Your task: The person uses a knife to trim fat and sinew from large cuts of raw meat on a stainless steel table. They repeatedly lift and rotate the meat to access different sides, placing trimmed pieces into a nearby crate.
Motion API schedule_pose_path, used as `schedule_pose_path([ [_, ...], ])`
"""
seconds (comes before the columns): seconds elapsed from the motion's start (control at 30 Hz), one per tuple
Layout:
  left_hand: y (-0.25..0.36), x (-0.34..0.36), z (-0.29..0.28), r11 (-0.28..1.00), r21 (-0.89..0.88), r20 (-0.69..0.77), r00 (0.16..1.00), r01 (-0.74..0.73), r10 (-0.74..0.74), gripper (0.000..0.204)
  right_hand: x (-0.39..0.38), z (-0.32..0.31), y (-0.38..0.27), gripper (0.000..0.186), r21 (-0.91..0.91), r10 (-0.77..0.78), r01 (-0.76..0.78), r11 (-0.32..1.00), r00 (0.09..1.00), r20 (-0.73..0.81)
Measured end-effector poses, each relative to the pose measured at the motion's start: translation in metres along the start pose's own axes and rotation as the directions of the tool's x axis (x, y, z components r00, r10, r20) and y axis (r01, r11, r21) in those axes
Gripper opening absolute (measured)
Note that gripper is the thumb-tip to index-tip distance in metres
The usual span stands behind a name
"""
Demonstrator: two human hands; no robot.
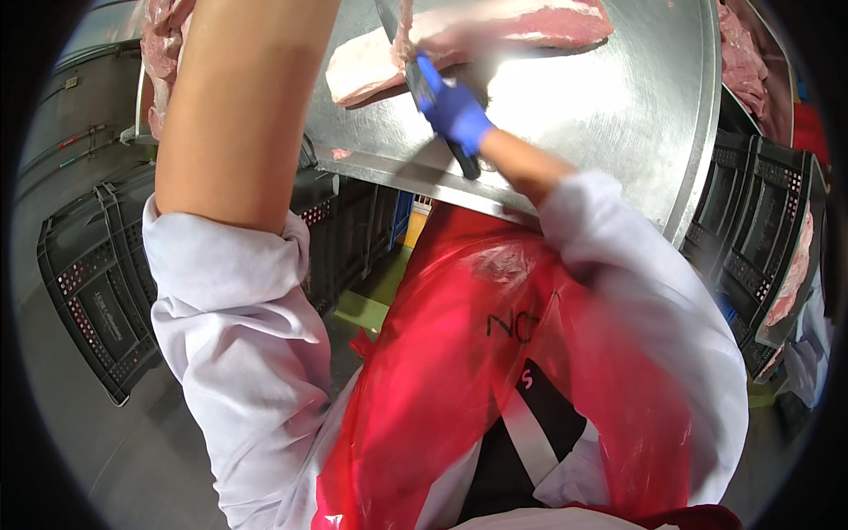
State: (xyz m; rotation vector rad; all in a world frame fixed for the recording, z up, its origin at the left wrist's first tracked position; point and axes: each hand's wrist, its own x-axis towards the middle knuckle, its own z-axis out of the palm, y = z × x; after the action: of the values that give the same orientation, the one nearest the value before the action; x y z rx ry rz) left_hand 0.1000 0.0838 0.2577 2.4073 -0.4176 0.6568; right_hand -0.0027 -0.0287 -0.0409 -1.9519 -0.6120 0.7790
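Observation:
In the head view, my right hand [452, 110], in a blue glove, grips a knife [465, 162] with a black handle, its index finger pointing along the blade. The blade angles up beside a thin strip of meat [404, 26], which continues past the top edge. A long pale pink slab of meat [556, 25] with a fatty layer lies on the steel work surface [601, 124], partly behind the knife and strip. My bare left forearm reaches up past the top edge, so my left hand is out of view. A small scrap of meat [341, 154] sits near the front rim.
More meat is heaped at upper left [161, 53] and upper right [742, 66]. Black perforated crates stand left [84, 291] and right [729, 212], the right one near more meat [791, 269]. A green object [360, 309] is below the surface. Pale fabric [804, 353] shows at far right.

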Motion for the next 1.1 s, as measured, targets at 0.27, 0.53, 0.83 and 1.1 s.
schedule_pose_path([
  [0.27, -0.038, -0.089, -0.055, 0.977, -0.013, -0.015, 0.977, 0.211, -0.211, 0.012, 0.016, 0.011, -0.034, 0.077, 0.214, 0.086, -0.107, 0.971, 0.991, 0.104],
  [0.53, -0.082, -0.156, -0.091, 0.925, 0.023, -0.026, 0.925, 0.379, -0.379, 0.018, 0.081, 0.037, -0.052, 0.086, 0.217, 0.059, -0.044, 0.975, 0.996, -0.063],
  [0.83, -0.131, -0.175, -0.123, 0.891, 0.051, -0.031, 0.893, 0.451, -0.45, 0.026, 0.121, 0.077, -0.043, 0.077, 0.246, -0.06, 0.102, 0.964, 0.983, -0.172],
  [1.1, -0.159, -0.181, -0.148, 0.864, 0.064, -0.039, 0.867, 0.499, -0.498, 0.034, 0.128, 0.108, -0.076, 0.081, 0.234, -0.007, 0.044, 0.971, 0.988, -0.157],
])
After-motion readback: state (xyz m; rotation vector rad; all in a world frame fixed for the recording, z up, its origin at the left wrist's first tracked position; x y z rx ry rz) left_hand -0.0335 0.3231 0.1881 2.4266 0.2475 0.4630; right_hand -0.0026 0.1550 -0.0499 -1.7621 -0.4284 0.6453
